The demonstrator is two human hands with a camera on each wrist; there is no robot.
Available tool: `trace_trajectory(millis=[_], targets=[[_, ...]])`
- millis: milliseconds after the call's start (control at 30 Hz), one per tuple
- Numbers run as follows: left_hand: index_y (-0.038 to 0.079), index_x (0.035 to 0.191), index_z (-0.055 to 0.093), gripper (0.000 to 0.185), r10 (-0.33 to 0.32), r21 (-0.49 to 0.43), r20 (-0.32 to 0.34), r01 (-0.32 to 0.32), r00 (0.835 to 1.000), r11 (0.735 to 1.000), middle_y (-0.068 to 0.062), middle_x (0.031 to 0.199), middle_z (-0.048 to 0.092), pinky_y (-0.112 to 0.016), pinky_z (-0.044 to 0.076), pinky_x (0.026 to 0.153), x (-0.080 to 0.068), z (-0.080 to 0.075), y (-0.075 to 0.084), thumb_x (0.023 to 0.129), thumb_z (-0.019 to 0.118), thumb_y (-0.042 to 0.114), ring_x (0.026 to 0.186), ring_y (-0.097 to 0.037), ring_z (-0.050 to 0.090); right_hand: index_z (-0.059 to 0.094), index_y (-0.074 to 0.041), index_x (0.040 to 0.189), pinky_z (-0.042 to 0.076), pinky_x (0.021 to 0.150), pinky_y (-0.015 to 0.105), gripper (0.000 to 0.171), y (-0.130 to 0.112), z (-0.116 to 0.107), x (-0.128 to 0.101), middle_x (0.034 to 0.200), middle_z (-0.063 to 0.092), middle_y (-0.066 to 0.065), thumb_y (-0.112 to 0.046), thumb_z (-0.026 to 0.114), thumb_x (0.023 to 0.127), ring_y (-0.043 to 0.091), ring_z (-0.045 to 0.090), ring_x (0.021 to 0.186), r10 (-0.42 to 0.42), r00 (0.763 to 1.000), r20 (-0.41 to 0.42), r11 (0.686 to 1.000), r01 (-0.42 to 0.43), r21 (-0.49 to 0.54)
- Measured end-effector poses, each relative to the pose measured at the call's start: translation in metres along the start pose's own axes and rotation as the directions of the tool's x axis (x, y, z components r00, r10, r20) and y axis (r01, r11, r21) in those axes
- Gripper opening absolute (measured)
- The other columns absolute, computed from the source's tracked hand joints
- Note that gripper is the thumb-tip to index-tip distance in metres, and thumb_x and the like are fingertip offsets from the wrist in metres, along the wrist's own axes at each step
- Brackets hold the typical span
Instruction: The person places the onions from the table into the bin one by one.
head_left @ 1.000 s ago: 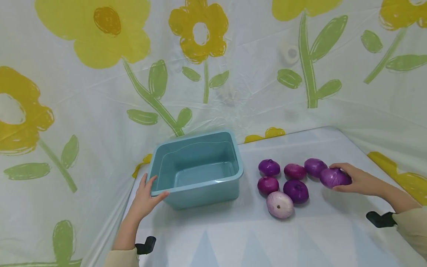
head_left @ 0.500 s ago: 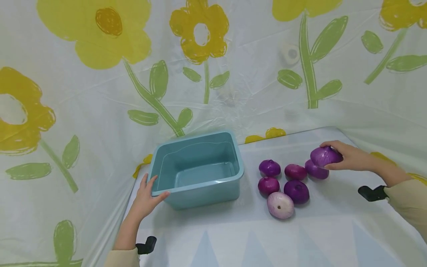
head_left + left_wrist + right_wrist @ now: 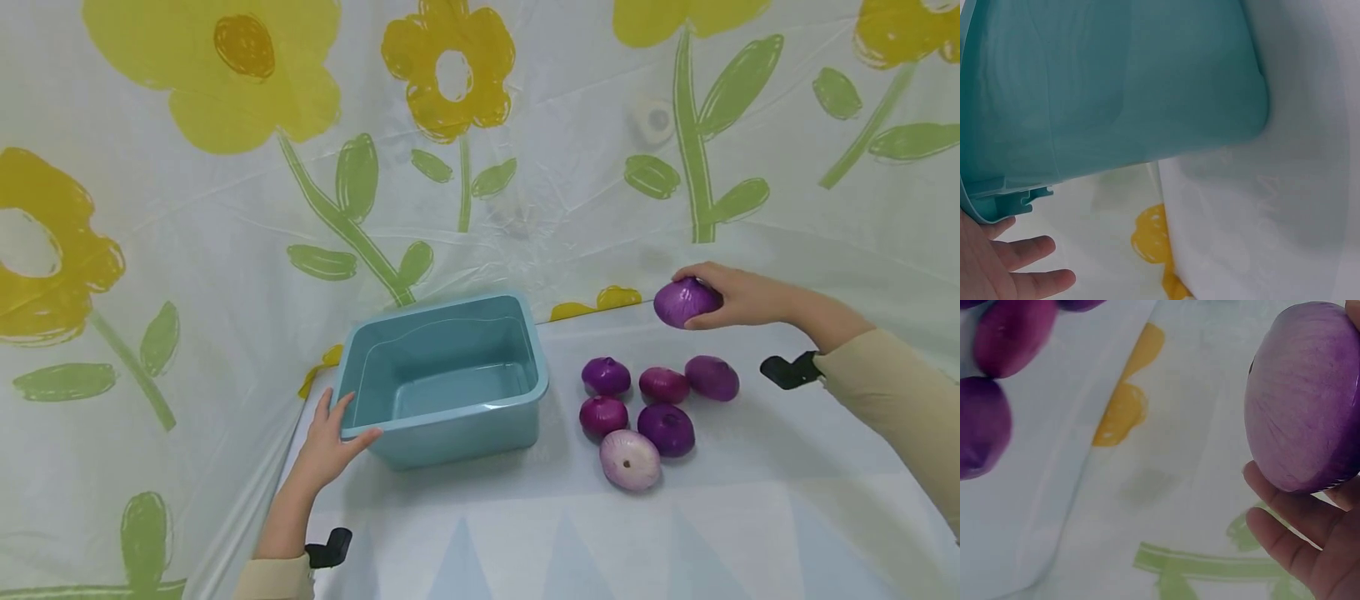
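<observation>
A large purple onion (image 3: 684, 302) is held up over the table's back edge, gripped between the thumb and fingers of my right hand (image 3: 738, 296). In the right wrist view, the same onion (image 3: 1304, 397) fills the upper right, with fingers (image 3: 1291, 550) beneath it. My left hand (image 3: 327, 446) rests at the front left corner of a blue-green plastic tub (image 3: 457, 442), its fingers spread and fairly straight against the rim. The left wrist view shows those fingers (image 3: 1025, 250) beside the tub's outer wall (image 3: 1147, 81). No object lies in the tub.
Several onions sit grouped right of the tub, among them a pale one (image 3: 630, 460), a dark purple one (image 3: 666, 430) and a purple one (image 3: 712, 378) at the right. A flower-printed curtain (image 3: 570, 167) hangs behind the pale table (image 3: 525, 533).
My right hand has lifted the onion from the right of the group, up and to the left, past the back row. The left hand and the tub have stayed in place.
</observation>
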State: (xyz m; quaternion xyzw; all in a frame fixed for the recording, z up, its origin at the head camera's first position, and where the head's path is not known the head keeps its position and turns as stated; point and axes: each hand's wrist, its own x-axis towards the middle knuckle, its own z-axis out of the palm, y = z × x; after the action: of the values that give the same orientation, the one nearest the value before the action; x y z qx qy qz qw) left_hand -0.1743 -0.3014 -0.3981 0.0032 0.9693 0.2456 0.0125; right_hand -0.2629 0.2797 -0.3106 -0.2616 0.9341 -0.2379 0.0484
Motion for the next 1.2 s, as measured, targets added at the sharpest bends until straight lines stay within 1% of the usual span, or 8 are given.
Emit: trace_trajectory(millis=[100, 267, 467, 633, 900, 1033, 1200], targets=[[0.002, 0.143, 0.022, 0.088, 0.000, -0.003, 0.000, 0.000, 1.000, 1.000, -0.025, 0.150, -0.004, -0.067, 0.025, 0.096, 0.000, 0.000, 0.000, 0.082, 0.059, 0.053, 0.132, -0.051, 0.013, 0.038, -0.003, 0.129, 0.049, 0.079, 0.047, 0.064, -0.011, -0.007, 0.015, 0.124, 0.043, 0.020, -0.026, 0.071, 0.078, 0.033, 0.051, 0.103, -0.011, 1.000, -0.001, 1.000, 0.011, -0.007], [0.002, 0.143, 0.023, 0.088, -0.010, -0.010, 0.003, 0.010, 1.000, 1.000, -0.024, 0.150, -0.004, -0.066, 0.028, 0.095, 0.002, 0.000, 0.000, 0.081, 0.059, 0.053, 0.131, -0.051, 0.015, 0.038, -0.004, 0.129, 0.047, 0.083, 0.048, 0.063, -0.030, -0.014, 0.040, 0.126, 0.042, 0.018, -0.025, 0.069, 0.080, 0.033, 0.050, 0.106, -0.043, 0.999, 0.012, 0.999, 0.043, 0.017], [0.002, 0.143, 0.023, 0.088, -0.013, -0.020, 0.005, 0.013, 1.000, 1.000, -0.023, 0.150, -0.005, -0.065, 0.030, 0.094, 0.003, -0.001, 0.002, 0.081, 0.059, 0.054, 0.131, -0.051, 0.017, 0.037, -0.006, 0.131, 0.046, 0.087, 0.048, 0.064, -0.053, -0.014, 0.068, 0.128, 0.041, 0.016, -0.027, 0.069, 0.080, 0.032, 0.047, 0.111, -0.068, 0.997, 0.039, 0.997, 0.067, 0.030], [0.003, 0.143, 0.022, 0.088, -0.025, -0.020, 0.026, 0.026, 0.999, 0.999, -0.022, 0.150, -0.007, -0.065, 0.030, 0.095, 0.002, -0.003, 0.002, 0.082, 0.058, 0.054, 0.131, -0.050, 0.017, 0.036, -0.007, 0.132, 0.046, 0.089, 0.048, 0.066, -0.076, -0.011, 0.090, 0.130, 0.040, 0.015, -0.031, 0.069, 0.079, 0.032, 0.044, 0.115, -0.089, 0.994, 0.069, 0.995, 0.086, 0.044], [0.003, 0.143, 0.022, 0.088, -0.036, -0.025, 0.030, 0.037, 0.999, 0.999, -0.022, 0.151, -0.008, -0.064, 0.030, 0.095, 0.002, -0.003, 0.001, 0.082, 0.058, 0.055, 0.131, -0.050, 0.018, 0.036, -0.008, 0.132, 0.046, 0.090, 0.044, 0.066, -0.106, 0.004, 0.125, 0.130, 0.041, 0.014, -0.028, 0.069, 0.079, 0.030, 0.044, 0.115, -0.154, 0.981, 0.120, 0.987, 0.146, 0.070], [0.003, 0.143, 0.022, 0.088, -0.035, -0.025, 0.026, 0.036, 0.999, 0.999, -0.022, 0.150, -0.008, -0.064, 0.031, 0.095, 0.001, -0.002, 0.000, 0.082, 0.058, 0.054, 0.131, -0.050, 0.018, 0.036, -0.008, 0.132, 0.047, 0.089, 0.042, 0.066, -0.121, 0.017, 0.140, 0.130, 0.041, 0.013, -0.029, 0.069, 0.079, 0.028, 0.044, 0.116, -0.167, 0.973, 0.157, 0.984, 0.156, 0.082], [0.003, 0.143, 0.023, 0.087, -0.029, -0.023, 0.023, 0.029, 0.999, 0.999, -0.022, 0.150, -0.007, -0.064, 0.032, 0.094, 0.001, -0.001, 0.000, 0.082, 0.058, 0.054, 0.130, -0.050, 0.019, 0.036, -0.009, 0.133, 0.047, 0.089, 0.040, 0.067, -0.141, 0.034, 0.157, 0.130, 0.041, 0.012, -0.032, 0.067, 0.079, 0.026, 0.043, 0.115, -0.188, 0.962, 0.199, 0.982, 0.178, 0.063]])
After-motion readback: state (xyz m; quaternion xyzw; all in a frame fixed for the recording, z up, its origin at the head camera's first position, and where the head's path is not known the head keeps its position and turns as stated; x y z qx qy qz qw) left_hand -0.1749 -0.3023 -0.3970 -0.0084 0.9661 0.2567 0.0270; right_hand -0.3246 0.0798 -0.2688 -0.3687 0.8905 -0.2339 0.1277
